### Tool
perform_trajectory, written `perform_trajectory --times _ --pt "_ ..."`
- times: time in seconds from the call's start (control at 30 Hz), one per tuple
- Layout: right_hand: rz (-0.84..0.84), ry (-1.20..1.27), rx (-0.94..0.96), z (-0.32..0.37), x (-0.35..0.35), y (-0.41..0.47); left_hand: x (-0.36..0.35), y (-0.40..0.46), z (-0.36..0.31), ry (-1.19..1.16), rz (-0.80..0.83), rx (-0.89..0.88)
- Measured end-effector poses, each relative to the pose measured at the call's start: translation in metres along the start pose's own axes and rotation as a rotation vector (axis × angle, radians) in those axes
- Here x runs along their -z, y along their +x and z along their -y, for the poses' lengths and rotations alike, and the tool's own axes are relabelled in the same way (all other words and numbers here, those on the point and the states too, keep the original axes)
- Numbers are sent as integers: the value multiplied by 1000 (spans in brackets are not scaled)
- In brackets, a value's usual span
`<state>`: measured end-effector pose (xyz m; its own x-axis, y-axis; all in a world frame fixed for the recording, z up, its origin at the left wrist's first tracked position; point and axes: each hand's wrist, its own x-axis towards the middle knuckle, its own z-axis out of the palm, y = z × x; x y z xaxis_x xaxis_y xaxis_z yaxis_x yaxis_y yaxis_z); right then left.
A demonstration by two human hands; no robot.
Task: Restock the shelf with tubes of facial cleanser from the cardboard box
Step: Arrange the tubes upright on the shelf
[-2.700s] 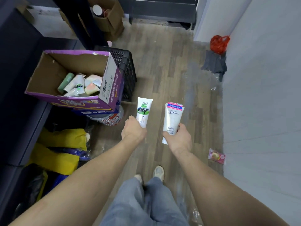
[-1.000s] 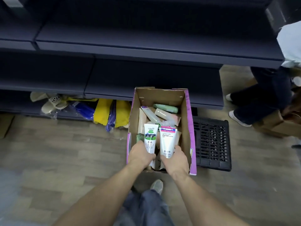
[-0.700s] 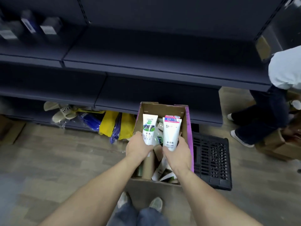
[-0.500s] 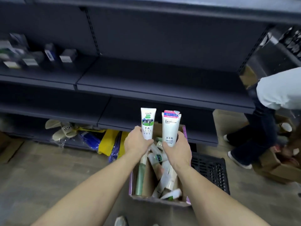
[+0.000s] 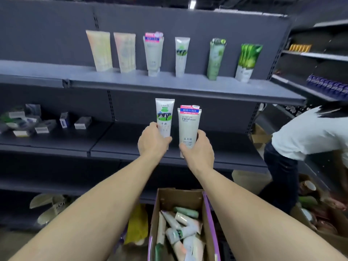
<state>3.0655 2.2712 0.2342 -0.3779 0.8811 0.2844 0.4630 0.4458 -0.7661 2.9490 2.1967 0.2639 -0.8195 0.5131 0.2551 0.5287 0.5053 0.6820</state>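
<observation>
head view: left hand (image 5: 153,141) fingers grip a green-label tube (image 5: 164,117), right hand (image 5: 197,149) fingers grip a pink-topped tube (image 5: 188,126)

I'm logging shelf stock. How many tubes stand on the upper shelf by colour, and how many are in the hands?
Pale yellow or peach tubes on the upper shelf: 2
White tubes: 2
Green tubes: 2
Tubes in hand: 2, left hand and right hand
Total: 8

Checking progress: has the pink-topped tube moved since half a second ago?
Yes. The pink-topped tube in the right hand has risen clear of the cardboard box.
</observation>
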Motion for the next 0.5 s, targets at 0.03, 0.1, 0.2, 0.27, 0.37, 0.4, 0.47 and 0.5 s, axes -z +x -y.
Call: perform_trajectory --times 0.03,0.1,0.2,0.27,0.37,0.4,0.47,0.5 --pt "-12 6 16 10 4 6 8 6 -8 -21 -20 -16" --pt "-38 20 43 30 11 17 24 16 -22 -57 -64 -44" --pt "-63 48 79 55 19 28 43 26 -37 -70 -122 -74" --pt "-66 63 95 65 22 33 52 30 -43 -68 -151 -79" --pt "-62 76 116 75 20 40 62 33 -44 -59 -183 -64" --pt "-61 77 124 77 18 41 64 33 -43 -58 -190 -59" --pt "-51 81 134 79 12 43 67 34 -36 -57 -201 -52" --pt "-46 82 134 80 9 43 68 34 -32 -51 -205 -49"
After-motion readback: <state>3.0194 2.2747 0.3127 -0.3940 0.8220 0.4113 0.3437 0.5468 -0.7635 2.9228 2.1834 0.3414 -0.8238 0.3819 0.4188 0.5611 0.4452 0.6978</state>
